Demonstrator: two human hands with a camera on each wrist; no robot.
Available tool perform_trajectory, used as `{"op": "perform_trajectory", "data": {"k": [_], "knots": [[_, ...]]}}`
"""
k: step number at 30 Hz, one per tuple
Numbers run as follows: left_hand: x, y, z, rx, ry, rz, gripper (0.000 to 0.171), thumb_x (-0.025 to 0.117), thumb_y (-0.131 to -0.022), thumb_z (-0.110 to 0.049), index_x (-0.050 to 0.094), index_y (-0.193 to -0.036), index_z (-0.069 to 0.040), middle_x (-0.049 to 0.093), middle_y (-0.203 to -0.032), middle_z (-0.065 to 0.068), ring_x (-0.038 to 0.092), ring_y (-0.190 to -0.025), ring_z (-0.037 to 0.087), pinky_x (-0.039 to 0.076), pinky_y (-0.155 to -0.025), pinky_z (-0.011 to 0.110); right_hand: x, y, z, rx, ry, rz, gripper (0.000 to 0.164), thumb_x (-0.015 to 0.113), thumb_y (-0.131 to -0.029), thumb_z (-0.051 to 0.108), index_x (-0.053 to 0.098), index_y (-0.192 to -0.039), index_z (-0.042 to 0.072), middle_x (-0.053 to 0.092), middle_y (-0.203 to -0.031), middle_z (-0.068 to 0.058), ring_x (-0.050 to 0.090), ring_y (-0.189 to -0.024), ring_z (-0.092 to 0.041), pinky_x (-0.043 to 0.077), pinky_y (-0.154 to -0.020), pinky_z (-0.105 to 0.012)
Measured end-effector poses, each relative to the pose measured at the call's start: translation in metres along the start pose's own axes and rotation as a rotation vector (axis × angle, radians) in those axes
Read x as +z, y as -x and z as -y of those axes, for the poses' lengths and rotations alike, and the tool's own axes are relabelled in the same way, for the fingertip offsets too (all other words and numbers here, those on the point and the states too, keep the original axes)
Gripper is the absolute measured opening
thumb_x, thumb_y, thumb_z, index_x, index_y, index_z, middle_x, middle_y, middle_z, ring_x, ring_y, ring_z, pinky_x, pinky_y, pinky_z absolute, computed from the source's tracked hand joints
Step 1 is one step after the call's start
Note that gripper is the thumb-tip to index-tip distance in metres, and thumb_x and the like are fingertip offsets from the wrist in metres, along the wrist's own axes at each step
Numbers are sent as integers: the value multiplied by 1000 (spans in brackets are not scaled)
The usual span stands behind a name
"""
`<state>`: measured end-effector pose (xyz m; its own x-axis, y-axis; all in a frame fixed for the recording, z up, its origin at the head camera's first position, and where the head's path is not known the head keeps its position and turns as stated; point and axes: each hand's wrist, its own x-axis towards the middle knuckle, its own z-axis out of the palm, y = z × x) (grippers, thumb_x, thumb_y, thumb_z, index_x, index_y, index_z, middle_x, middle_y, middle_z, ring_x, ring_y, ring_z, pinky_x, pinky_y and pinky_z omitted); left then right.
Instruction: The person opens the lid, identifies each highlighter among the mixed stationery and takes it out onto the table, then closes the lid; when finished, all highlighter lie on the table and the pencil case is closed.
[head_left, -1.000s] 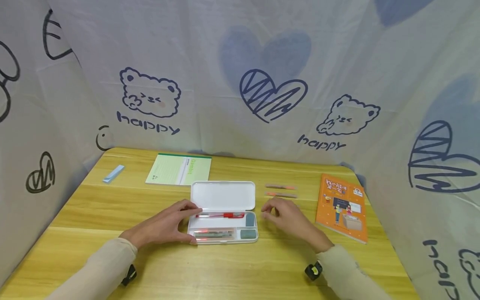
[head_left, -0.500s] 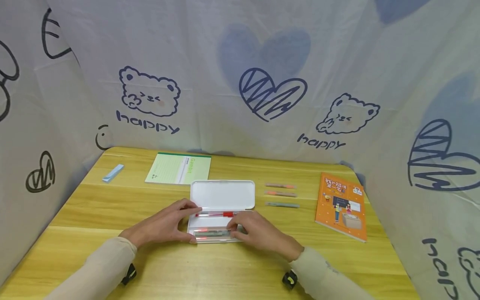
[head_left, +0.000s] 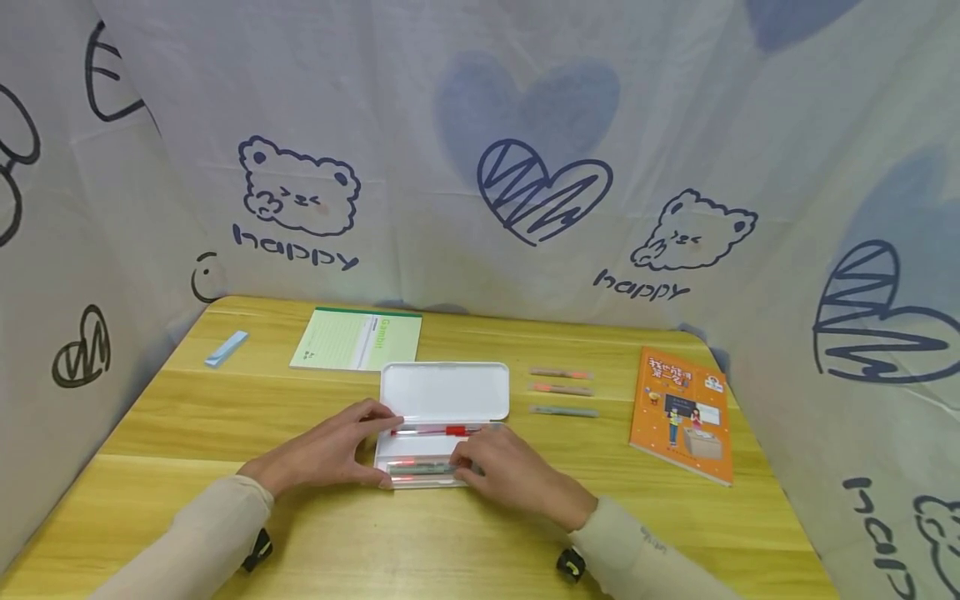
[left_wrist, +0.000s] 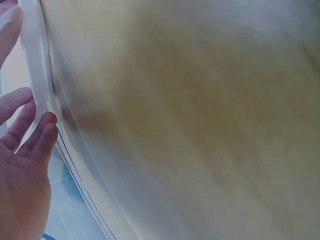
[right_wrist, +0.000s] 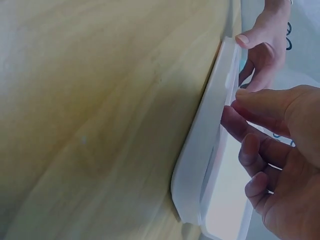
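A white pencil case [head_left: 445, 392] lies with its lid folded back. My left hand [head_left: 330, 450] grips its left end, thumb at the front edge and fingers at the back; the left wrist view shows the fingertips at the case's side. A red-capped pen [head_left: 455, 431] lies in the rear compartment. Several slim pens [head_left: 420, 468] lie in the front compartment. My right hand [head_left: 517, 479] reaches over the right end, thumb and forefinger pinching at the end of a pen there. That hand hides the case's right end. In the right wrist view the fingertips are at the rim.
Right of the case lie two brownish pens [head_left: 561, 389] and a grey pen [head_left: 564, 411]. An orange book [head_left: 681, 417] lies farther right. Behind are a pale green notebook [head_left: 356, 339] and a light blue strip [head_left: 227, 348]. A printed curtain [head_left: 420, 208] surrounds the table.
The right hand has moved left from beside the case into its front compartment, leaving the grey pen in view on the table. The left hand stays in place.
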<state>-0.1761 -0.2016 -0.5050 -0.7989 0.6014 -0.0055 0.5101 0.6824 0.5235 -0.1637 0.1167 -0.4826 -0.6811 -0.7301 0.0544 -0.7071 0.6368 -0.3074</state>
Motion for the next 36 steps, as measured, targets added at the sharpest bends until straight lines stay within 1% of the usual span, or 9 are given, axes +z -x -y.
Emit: {"op": "perform_trajectory", "data": {"k": [4,7,13,18,25,27,33,36], "knots": [[0,1,-1,-8,6,-1,94,84,-87,-66,58,-158,-10,54,-152,3,54,-134,21,51,-114,51,1,0,2,1,1,17,13,76,-104,25,85,-113,19,80,-111,6,70,-107,-10,53,-99,-38],[0,1,-1,-15,9,0,95,84,-87,-67,58,-158,-11,54,-152,2,54,-133,20,51,-113,51,3,1,3,9,-10,39,16,76,-104,26,85,-116,20,78,-115,6,67,-108,-9,50,-94,-35],[1,0,0,-12,9,-6,95,85,-86,-65,58,-158,-10,54,-152,3,54,-133,21,51,-114,51,4,1,2,2,-15,51,20,74,-106,26,84,-123,22,75,-115,6,63,-104,-6,50,-92,-33],[0,-1,1,-12,6,4,95,86,-86,-64,57,-159,-11,53,-153,1,53,-135,19,50,-115,50,4,2,0,3,-16,44,21,74,-106,26,83,-125,21,74,-116,5,61,-102,-7,49,-90,-32],[0,-1,0,-9,-1,4,94,87,-86,-63,57,-159,-10,53,-153,1,53,-135,19,50,-114,49,2,6,-1,38,8,41,23,72,-107,29,82,-125,19,75,-121,4,65,-112,-12,50,-99,-37],[0,-1,-1,-13,4,3,94,87,-86,-63,58,-159,-10,53,-153,1,53,-134,19,50,-114,49,1,7,-1,35,9,37,23,72,-107,28,82,-125,17,75,-122,3,66,-113,-13,50,-100,-38],[-1,-1,-1,8,-6,-10,93,87,-86,-63,59,-157,-8,54,-151,3,54,-132,20,51,-112,49,-3,7,-1,6,27,24,21,72,-107,21,80,-126,16,77,-126,1,69,-119,-17,52,-100,-40],[-1,-1,-1,11,-10,-7,93,87,-86,-62,59,-157,-7,54,-151,4,54,-132,20,51,-112,49,-3,6,-1,3,19,16,21,72,-107,19,81,-125,16,79,-125,1,71,-118,-17,53,-100,-41]]}}
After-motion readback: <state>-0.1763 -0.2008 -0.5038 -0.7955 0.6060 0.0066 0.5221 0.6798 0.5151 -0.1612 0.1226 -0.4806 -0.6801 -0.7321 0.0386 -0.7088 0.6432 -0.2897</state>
